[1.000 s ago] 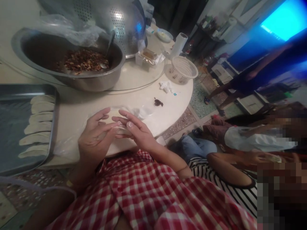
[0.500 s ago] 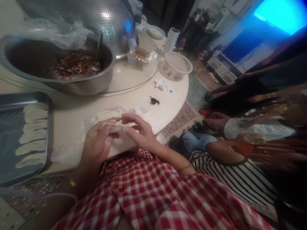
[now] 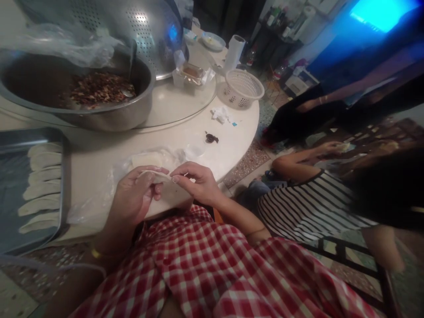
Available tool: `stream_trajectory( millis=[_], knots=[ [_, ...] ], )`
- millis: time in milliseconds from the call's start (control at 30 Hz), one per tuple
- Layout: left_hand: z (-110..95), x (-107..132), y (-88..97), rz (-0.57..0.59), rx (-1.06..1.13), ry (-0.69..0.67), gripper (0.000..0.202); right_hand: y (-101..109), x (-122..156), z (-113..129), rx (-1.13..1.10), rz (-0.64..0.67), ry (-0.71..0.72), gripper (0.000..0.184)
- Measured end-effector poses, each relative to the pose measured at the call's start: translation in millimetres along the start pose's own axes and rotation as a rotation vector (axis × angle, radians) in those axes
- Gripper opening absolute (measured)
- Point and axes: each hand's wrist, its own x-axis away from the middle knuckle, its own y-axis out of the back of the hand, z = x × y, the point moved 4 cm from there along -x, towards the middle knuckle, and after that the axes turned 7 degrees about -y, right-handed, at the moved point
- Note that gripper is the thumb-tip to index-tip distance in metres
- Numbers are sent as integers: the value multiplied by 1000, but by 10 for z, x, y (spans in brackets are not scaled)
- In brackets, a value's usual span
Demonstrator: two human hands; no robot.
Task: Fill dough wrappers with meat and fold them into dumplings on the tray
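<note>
My left hand (image 3: 132, 198) and my right hand (image 3: 197, 185) meet at the near edge of the round table (image 3: 232, 141), both pinching a thin pale wrapper (image 3: 155, 176) between thumb and fingers. Just beyond the hands lies a stack of pale wrappers (image 3: 145, 160) inside a clear plastic bag. A wide metal bowl (image 3: 109, 119) with dark chopped filling (image 3: 99, 88) and a spoon sits at the far left. A dark tray (image 3: 9, 190) on the left holds several folded pale pieces (image 3: 39, 190) in a column.
A metal colander (image 3: 145, 31) stands behind the bowl. A small white basket (image 3: 243, 88), a paper roll (image 3: 233, 53), a crumpled tissue (image 3: 220, 115) and a dark scrap (image 3: 211, 138) lie on the table's right side. A person in a striped top (image 3: 304, 207) sits at the right.
My fingers have closed from spread over the wrapper to pinching it. The view has shifted, and the people at the right have moved.
</note>
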Motion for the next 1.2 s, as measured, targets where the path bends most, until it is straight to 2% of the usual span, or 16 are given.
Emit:
stream_trajectory(
  millis=[300,467,567,633,767,867,967,1200],
  knots=[
    [1,54,-11,41,-24,26,28,5,-5,-45,-55,15,-108,24],
    [-5,40,-7,35,-44,15,24,7,0,12,-57,96,-81,29],
    [-12,38,-23,56,-51,29,24,13,-14,-18,-90,99,-79,31],
    [-14,43,-30,82,-52,49,25,8,-24,-74,-171,124,-149,33],
    [-15,52,-37,148,-41,86,23,-30,-25,-153,-367,260,-353,38],
    [-18,47,-42,180,-24,85,23,-42,-27,-142,-424,318,-393,39],
    [-17,35,-46,187,-12,63,24,-19,-36,-122,-352,243,-310,36],
    [-44,15,-52,88,-11,-81,22,71,101,43,78,-185,226,17]
  ],
)
